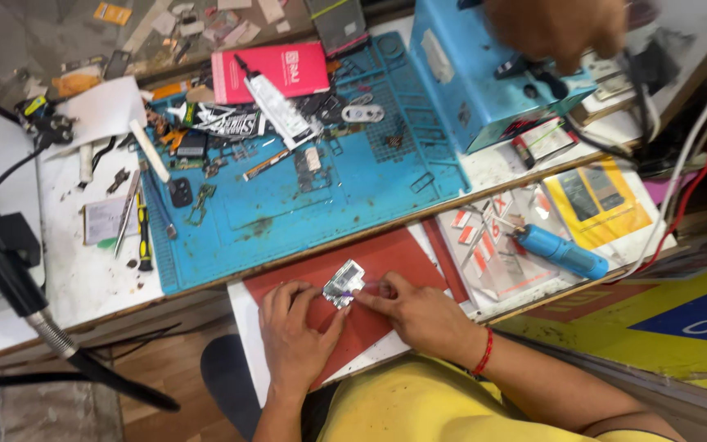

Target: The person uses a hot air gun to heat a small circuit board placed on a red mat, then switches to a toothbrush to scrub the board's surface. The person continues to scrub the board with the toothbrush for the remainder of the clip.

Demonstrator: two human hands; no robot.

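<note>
Item: small silvery metal part [344, 284] lying on the red pad [403, 255] just below the blue mat [353, 205], left hand [292, 331] steadying it with spread fingers, right hand [419, 311] pinching its edge; risk: sliding off the pad if pressed unevenly.

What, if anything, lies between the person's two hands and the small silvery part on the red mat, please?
Nothing visible does. The left hand and the right hand both already touch the small silvery part, fingertips at its edges, as it lies on the red mat. The tools lie farther off on the blue work mat.
</note>
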